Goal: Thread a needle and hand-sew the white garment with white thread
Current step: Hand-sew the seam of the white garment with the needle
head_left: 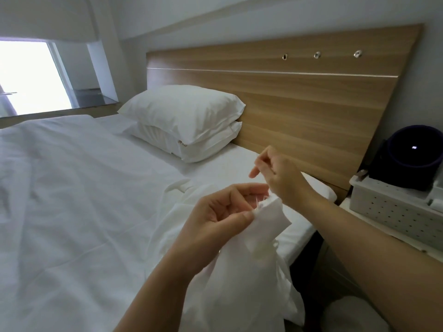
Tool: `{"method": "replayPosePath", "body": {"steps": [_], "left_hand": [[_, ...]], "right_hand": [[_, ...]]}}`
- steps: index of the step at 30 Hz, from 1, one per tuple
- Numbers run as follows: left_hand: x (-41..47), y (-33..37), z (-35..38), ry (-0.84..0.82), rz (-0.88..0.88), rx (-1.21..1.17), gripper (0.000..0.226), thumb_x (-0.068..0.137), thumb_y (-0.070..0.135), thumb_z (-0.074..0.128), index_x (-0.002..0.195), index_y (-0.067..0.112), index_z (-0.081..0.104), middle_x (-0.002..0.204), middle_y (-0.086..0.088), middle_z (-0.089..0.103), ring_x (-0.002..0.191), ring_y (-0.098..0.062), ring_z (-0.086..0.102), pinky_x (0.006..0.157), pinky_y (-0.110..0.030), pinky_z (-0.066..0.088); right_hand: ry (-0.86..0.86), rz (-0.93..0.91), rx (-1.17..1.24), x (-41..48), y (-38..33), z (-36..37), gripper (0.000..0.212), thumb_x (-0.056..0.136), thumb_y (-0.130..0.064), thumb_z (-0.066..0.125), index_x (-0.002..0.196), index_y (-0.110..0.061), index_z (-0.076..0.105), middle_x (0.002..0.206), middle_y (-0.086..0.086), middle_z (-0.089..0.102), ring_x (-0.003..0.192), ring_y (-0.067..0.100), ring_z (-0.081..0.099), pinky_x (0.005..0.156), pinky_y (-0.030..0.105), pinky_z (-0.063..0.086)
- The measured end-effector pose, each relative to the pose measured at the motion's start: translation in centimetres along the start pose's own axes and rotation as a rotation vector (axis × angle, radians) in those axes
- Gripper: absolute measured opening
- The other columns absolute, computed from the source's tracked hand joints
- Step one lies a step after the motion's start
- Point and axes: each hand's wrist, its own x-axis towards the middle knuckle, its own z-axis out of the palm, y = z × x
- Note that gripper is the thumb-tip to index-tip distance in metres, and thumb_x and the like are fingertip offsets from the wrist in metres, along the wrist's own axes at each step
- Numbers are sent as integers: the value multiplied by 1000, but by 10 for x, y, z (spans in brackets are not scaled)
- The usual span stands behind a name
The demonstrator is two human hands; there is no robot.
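The white garment (242, 271) hangs bunched over the bed's right edge in the head view. My left hand (223, 212) pinches its top fold between thumb and curled fingers. My right hand (278, 173) is raised just above and behind that fold, fingers curled, index finger and thumb pinched together. A thin white thread (269, 189) runs from those fingertips down to the cloth. The needle itself is too small to make out.
The bed (72, 188) carries a rumpled white duvet and two stacked pillows (187, 121) against a wooden headboard (299, 97). At the right a nightstand holds a perforated white box (393, 209) and a dark round device (407, 154). A bright window (28, 75) is at far left.
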Motion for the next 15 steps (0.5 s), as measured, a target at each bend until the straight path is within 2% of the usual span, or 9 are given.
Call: {"method": "replayPosePath", "body": {"steps": [2,3,5,7,8,9,11,13,15], "left_hand": [[-2,0,-1,-27,-14,-24,6,71,17,63,65,16,65,130,2,63,125,-14,55,100,-19,43],[-3,1,-2,-33,-23,-22,5,70,18,64,65,18,65,134,6,59,129,-10,51,102,-17,41],[-4,1,-3,-31,-35,15,8,69,21,65,64,26,67,143,14,49,135,-2,41,105,-13,36],[-5,0,-4,-16,-37,85,8,70,25,65,65,31,68,149,21,39,138,4,32,106,-10,33],[-5,0,-4,-7,-38,133,8,69,27,65,66,34,68,150,23,36,139,7,29,107,-10,31],[-5,-1,-4,2,-41,182,7,69,30,65,66,35,67,151,26,32,139,9,27,109,-13,28],[-4,-3,-3,14,-46,256,5,69,33,66,67,38,67,151,30,28,139,11,23,111,-22,23],[-3,-4,-2,18,-46,298,6,69,34,66,67,39,66,152,31,25,140,11,21,112,-27,22],[-2,-5,-2,23,-40,311,4,69,34,66,69,38,67,152,31,24,140,11,20,112,-28,23]], "right_hand": [[6,-157,-182,-1,15,1,13,98,-11,48,86,-8,51,71,-7,61,66,6,55,66,27,43],[20,-167,-230,0,23,-1,13,97,-10,48,84,-8,51,70,-7,59,68,7,55,69,31,43],[52,-42,-204,1,33,-8,14,98,-12,47,86,-8,52,72,-3,64,68,6,59,72,33,44],[65,175,-4,1,30,-14,14,99,-16,46,90,-10,54,77,0,70,71,4,62,73,33,47],[46,259,133,1,23,-18,13,99,-18,48,89,-12,55,78,-1,72,80,9,63,82,36,47],[-11,314,270,0,12,-24,13,97,-18,51,86,-14,56,78,-2,73,90,13,63,92,37,41],[-274,341,482,-4,-16,-39,11,89,-21,57,80,-15,56,82,0,73,98,12,62,92,29,31],[-586,304,530,-12,-42,-52,11,79,-24,59,79,-13,60,87,3,73,95,9,66,84,18,39],[-756,242,490,-17,-57,-56,11,75,-22,63,79,-11,64,84,2,72,88,8,67,80,12,47]]}}
